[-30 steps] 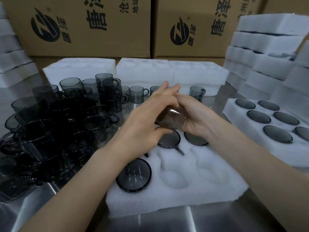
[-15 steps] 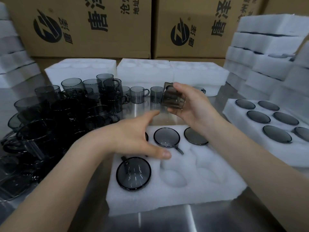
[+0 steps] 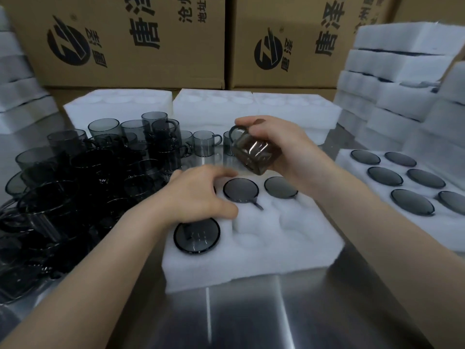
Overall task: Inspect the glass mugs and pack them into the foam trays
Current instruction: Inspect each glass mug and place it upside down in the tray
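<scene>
Right hand (image 3: 289, 147) around tilted mug (image 3: 254, 153)

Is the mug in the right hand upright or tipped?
Tipped: the right hand holds the glass mug slanted, handle uppermost, above the foam tray.

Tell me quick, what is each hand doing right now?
Left hand: open, holding nothing, resting on the foam tray.
Right hand: closed around a glass mug, held tilted above the tray.
</scene>
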Demonstrator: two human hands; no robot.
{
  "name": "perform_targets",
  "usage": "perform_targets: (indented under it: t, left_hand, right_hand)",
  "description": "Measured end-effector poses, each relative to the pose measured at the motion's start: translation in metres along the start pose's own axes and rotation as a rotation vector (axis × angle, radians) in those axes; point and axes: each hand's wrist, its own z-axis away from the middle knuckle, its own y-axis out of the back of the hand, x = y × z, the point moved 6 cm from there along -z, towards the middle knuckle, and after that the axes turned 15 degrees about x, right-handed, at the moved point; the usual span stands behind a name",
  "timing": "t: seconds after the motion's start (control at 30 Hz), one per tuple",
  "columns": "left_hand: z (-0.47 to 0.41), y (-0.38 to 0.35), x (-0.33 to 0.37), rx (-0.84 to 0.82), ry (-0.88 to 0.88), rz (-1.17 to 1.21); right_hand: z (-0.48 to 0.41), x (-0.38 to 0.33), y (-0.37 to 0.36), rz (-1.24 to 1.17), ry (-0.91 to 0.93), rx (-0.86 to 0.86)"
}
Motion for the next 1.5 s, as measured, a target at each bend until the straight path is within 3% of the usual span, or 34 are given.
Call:
perform_targets:
  t: [0.17,0.27,0.37,0.47,0.97,1.3,1.37,1.43,1.5]
  left_hand:
    - [-0.007,0.0,-0.008,0.025,-0.038,0.238]
    - [-0.011,0.008,-0.022,0.212,0.067,0.516]
    - [-0.014,0.011,-0.032,0.378,0.137,0.511]
    - [-0.015,0.004,-0.03,0.34,0.108,0.451]
    - [-0.014,0.004,-0.031,0.371,0.067,0.367]
    - [-0.016,0.001,-0.03,0.338,0.07,0.279]
    - [-0.017,-0.001,-0.03,0.29,0.05,0.243]
    - [-0.017,-0.003,-0.029,0.249,0.039,0.224]
    - [-0.017,-0.003,-0.028,0.235,0.031,0.198]
  right_hand:
    - [0.015,-0.005,-0.008,0.47,0.102,-0.081]
    - [0.027,-0.005,-0.017,0.734,0.16,-0.153]
    - [0.045,-0.008,-0.029,0.946,0.257,-0.272]
    - [0.057,-0.013,-0.036,1.075,0.329,-0.371]
    - [0.076,0.026,-0.039,1.471,0.349,-0.569]
    - [0.078,0.041,-0.036,1.287,0.256,-0.576]
    - [0.064,0.026,-0.033,1.067,0.301,-0.407]
    - [0.038,0.005,-0.012,0.807,0.433,-0.002]
    - [0.005,-0.002,0.013,0.828,0.52,0.261]
